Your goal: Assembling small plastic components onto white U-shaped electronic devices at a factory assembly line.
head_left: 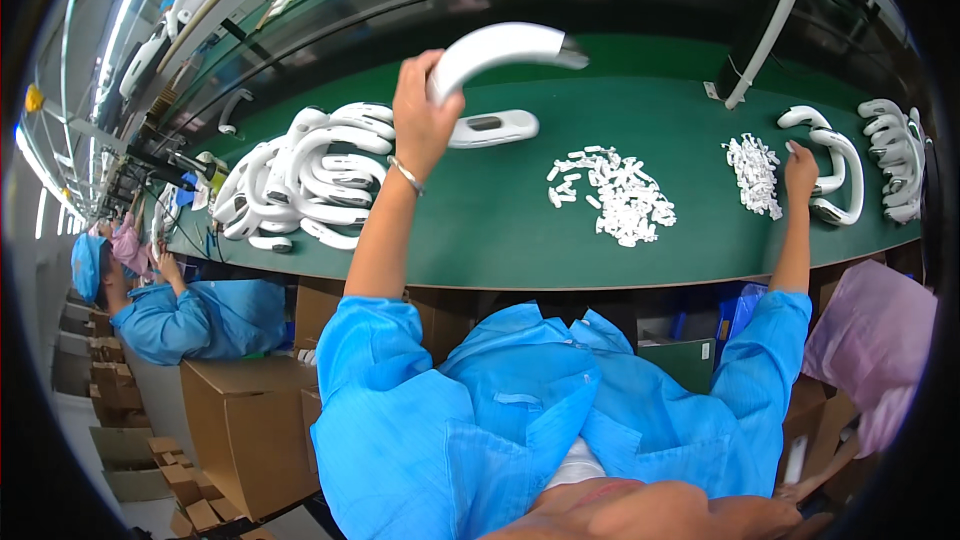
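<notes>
My left hand (424, 112) is closed round one end of a curved white plastic housing (500, 48), held up above the green bench; its far end is dark grey. Under it lies another white housing (500, 127) with a dark oval opening. My right hand (800, 176) is closed in a pinch at the right of the bench, with a small white plastic piece (791, 146) at its fingertips. That hand is between a narrow pile of small white pieces (752, 173) and a few curved white housings (848, 175).
A big heap of curved housings (310, 175) covers the bench's left part. A wider pile of small pieces (625, 195) lies mid-bench, and a row of housings (893, 160) at far right. A post (765, 35) rises behind. Co-workers sit either side; cardboard boxes (250, 430) stand lower left.
</notes>
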Tool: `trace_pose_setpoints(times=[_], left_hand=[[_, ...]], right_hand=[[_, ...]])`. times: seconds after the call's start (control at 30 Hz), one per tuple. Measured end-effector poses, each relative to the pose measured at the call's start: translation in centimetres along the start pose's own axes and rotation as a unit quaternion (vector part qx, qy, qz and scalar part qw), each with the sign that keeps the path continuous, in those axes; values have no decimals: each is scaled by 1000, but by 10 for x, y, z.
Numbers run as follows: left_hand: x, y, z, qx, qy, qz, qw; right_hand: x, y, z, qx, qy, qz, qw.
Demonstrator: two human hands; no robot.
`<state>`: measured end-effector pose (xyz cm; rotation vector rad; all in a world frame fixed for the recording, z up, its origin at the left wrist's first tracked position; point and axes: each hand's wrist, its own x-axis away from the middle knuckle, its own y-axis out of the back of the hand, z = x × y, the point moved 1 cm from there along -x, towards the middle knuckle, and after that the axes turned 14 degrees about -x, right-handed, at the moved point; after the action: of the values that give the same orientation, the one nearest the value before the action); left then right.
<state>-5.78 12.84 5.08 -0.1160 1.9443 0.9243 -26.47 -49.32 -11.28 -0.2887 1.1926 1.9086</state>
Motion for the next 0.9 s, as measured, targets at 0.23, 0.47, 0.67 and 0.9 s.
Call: trace_pose_setpoints(times=[0.23,0.47,0.67,0.9], left_hand=[[-13,-24,4,550,365,58,749],[23,-35,-60,545,385,254,700],[53,-44,-106,633,337,320,619],[70,-49,-135,642,308,304,632]], right_hand=[[14,20,210,-536,-115,24,836],[54,8,375,-661,-145,250,692],[94,-21,401,-696,-186,269,639],[110,-7,397,-648,-179,214,708]])
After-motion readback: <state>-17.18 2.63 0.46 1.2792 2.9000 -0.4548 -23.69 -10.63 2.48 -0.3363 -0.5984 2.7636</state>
